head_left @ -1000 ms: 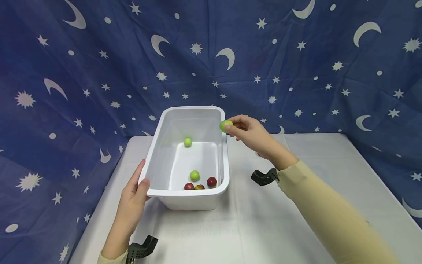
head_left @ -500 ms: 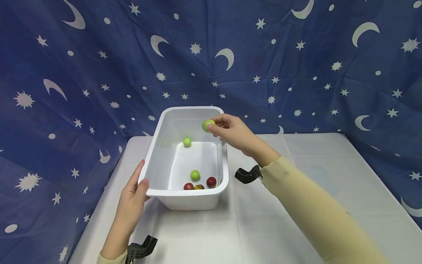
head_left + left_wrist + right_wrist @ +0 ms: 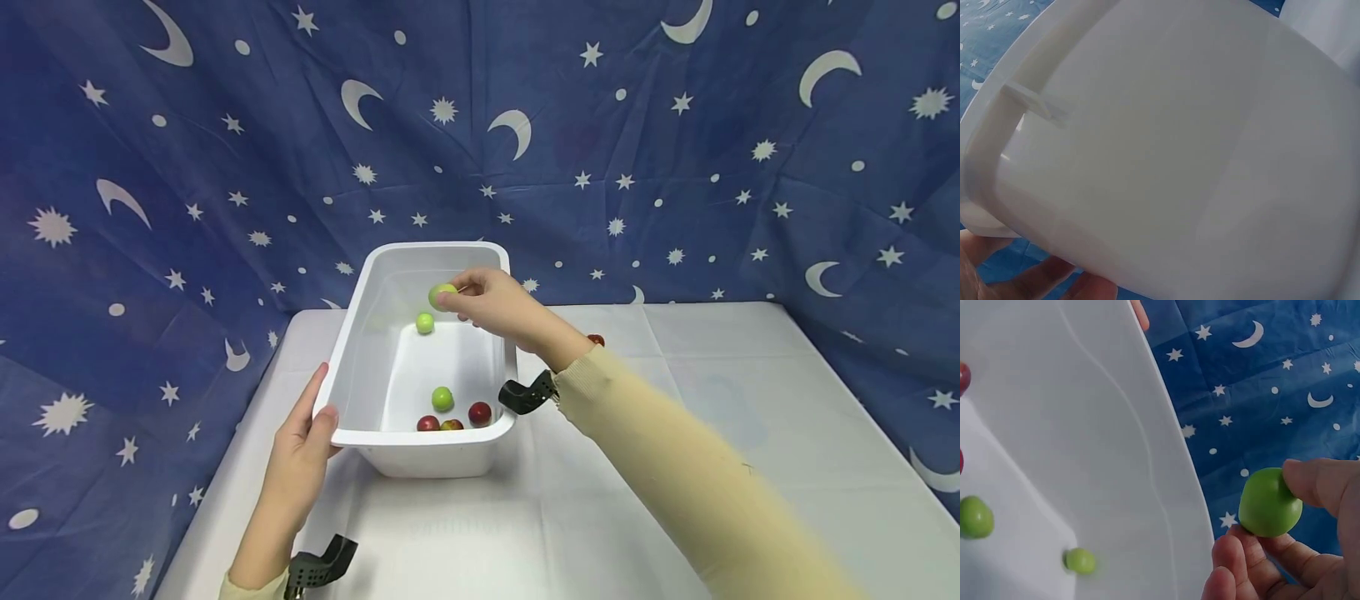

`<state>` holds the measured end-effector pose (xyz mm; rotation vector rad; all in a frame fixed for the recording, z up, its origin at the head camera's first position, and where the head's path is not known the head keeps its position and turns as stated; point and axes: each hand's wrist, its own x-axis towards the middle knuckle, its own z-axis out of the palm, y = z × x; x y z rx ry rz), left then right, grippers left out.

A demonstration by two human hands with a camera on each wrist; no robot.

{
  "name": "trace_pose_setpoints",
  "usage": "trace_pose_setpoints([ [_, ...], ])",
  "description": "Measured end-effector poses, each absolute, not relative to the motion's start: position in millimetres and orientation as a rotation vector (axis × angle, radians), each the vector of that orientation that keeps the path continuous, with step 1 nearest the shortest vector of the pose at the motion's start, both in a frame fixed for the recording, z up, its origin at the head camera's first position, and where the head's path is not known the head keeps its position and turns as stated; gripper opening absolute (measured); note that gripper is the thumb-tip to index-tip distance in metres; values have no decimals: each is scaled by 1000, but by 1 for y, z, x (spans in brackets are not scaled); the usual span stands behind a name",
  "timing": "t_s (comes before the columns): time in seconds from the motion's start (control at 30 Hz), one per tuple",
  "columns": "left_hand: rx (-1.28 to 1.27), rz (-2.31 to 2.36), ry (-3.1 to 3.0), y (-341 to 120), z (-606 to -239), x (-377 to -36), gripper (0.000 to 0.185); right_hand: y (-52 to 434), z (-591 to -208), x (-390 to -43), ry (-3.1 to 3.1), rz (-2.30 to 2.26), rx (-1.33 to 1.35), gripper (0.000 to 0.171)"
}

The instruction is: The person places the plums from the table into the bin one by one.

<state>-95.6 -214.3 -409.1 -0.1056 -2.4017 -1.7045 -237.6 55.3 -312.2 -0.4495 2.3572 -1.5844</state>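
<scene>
A white plastic tub stands on a white table. My right hand hovers over the tub's far end and pinches a small green fruit in its fingertips. Inside the tub lie two green fruits, one at the far end and one nearer, beside several red fruits. My left hand holds the tub's near left rim, thumb over the edge. In the left wrist view the tub's outer wall fills the frame, with my fingers below it.
A small red fruit lies on the white tablecloth just right of my right wrist. A blue cloth with moons and stars hangs behind and drapes down the left side.
My right hand has carried the green fruit leftward, from outside the tub's right rim to above its far interior. The left hand and tub have stayed put.
</scene>
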Motion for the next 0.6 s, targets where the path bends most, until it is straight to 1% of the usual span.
trace_pose_setpoints([
  [0.17,-105,-1706,-2405,-214,-409,-96,48,45,-316,-240,2364,-1524,-461,34],
  [0.43,-100,-1684,-2415,-215,-409,-95,48,34,-320,-243,2374,-1418,-350,30],
  [0.6,-98,-1690,-2413,-214,-409,-96,47,29,-324,-246,2405,-1335,-345,27],
])
